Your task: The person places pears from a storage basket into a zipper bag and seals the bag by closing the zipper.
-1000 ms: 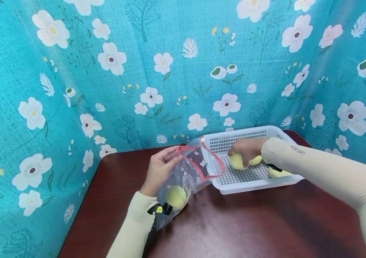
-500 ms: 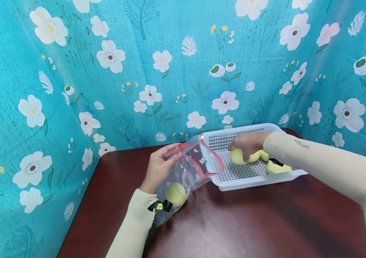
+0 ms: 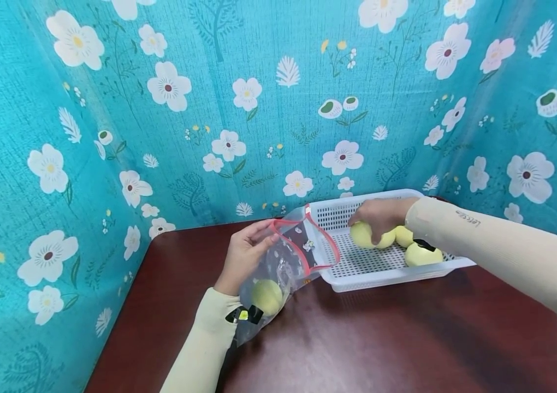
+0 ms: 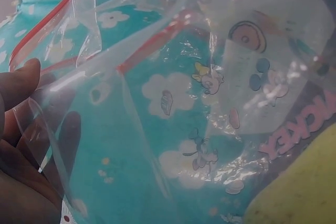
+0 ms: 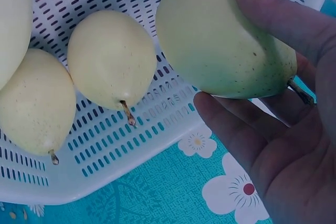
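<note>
My left hand (image 3: 246, 254) pinches the rim of a clear plastic zip bag (image 3: 285, 262) with red edging, thumb outside and fingers behind the film. The mouth gapes toward the basket. One pale yellow-green pear (image 3: 267, 297) lies low in the bag, its side also showing in the left wrist view. My right hand (image 3: 379, 218) reaches into the white basket (image 3: 386, 281) and grips a pear (image 5: 220, 40), thumb on one side and fingers curled on the other. Its stem points toward the palm. Several more pears (image 3: 423, 255) sit beside it in the basket.
The perforated basket stands at the back right of a dark red-brown table (image 3: 381, 338), the bag's mouth overlapping its left end. A turquoise flowered cloth (image 3: 259, 109) hangs behind the table and along both sides. Black straps (image 3: 244, 315) with small devices sit on the wrists.
My right hand and forearm have shifted slightly right and upward, uncovering more of the pears beside the gripped one. My left hand and the bag stay nearly still.
</note>
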Tool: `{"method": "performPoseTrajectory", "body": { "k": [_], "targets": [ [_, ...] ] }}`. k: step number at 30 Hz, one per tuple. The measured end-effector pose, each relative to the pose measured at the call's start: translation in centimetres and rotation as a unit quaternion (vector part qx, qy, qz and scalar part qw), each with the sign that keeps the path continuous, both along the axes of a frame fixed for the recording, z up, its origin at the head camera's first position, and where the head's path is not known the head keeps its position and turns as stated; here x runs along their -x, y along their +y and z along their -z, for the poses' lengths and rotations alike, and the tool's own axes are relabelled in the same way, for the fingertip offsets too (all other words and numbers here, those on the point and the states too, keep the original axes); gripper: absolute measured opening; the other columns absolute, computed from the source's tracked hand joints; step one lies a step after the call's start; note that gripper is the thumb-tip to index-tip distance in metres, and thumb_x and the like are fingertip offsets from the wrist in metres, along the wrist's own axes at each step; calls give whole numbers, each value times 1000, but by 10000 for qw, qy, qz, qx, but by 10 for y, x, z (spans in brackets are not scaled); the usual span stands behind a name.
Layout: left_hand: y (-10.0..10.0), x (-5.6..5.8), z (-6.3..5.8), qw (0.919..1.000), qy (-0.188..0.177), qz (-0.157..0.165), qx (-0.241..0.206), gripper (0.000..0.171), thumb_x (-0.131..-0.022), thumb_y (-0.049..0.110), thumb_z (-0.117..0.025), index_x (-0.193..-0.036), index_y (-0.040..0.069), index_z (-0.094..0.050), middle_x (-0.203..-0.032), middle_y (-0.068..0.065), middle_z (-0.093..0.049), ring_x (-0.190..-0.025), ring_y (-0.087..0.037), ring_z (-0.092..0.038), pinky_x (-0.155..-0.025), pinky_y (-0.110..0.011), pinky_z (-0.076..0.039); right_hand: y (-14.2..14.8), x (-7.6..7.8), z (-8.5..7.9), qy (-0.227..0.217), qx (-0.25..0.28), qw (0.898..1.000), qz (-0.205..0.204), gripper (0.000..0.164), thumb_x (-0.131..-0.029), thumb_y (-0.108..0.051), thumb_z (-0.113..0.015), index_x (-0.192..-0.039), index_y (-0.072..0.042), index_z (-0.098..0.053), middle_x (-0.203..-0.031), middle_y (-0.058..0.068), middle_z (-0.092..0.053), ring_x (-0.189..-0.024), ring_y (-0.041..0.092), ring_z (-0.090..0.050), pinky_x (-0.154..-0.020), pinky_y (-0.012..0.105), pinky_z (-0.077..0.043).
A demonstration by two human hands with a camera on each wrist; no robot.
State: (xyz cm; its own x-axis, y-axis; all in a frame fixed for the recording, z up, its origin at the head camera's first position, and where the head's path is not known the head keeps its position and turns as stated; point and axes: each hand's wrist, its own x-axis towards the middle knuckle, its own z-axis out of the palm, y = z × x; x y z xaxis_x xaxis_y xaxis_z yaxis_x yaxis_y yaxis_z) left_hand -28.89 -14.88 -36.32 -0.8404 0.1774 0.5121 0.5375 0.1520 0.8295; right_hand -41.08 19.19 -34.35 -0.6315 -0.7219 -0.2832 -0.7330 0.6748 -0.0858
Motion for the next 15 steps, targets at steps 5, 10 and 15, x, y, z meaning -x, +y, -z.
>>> {"method": "performPoseTrajectory", "body": {
  "k": [5,10,15],
  "targets": [
    [2,1,-1,9999,-57,43,-81,36,-88,6,-72,-123,-1,-65,-113,-12,-69,-105,-19,-66,-77,-27,-55,3,3,-6,-39,-74,9999,58,63,-68,-11,-87,-127,-10,-64,-116,2,-64,-94,18,-56,-80,39,-49],
    [3,2,-2,9999,-56,40,-151,36,-88,6,-72,-123,-1,-65,-113,-12,-69,-105,-19,-66,-78,-28,-55,3,6,-10,131,-78,9999,13,64,-67,-11,-87,-126,-9,-65,-116,3,-65,-94,18,-58,-81,40,-50],
    [2,1,-2,9998,-132,-1,-117,36,-88,6,-72,-123,0,-66,-114,-12,-69,-104,-20,-66,-81,-31,-55,-1,7,-13,132,-58,9999,-22,65,-67,-12,-87,-128,-9,-64,-117,5,-65,-96,19,-58,-83,40,-50]
  ]
}}
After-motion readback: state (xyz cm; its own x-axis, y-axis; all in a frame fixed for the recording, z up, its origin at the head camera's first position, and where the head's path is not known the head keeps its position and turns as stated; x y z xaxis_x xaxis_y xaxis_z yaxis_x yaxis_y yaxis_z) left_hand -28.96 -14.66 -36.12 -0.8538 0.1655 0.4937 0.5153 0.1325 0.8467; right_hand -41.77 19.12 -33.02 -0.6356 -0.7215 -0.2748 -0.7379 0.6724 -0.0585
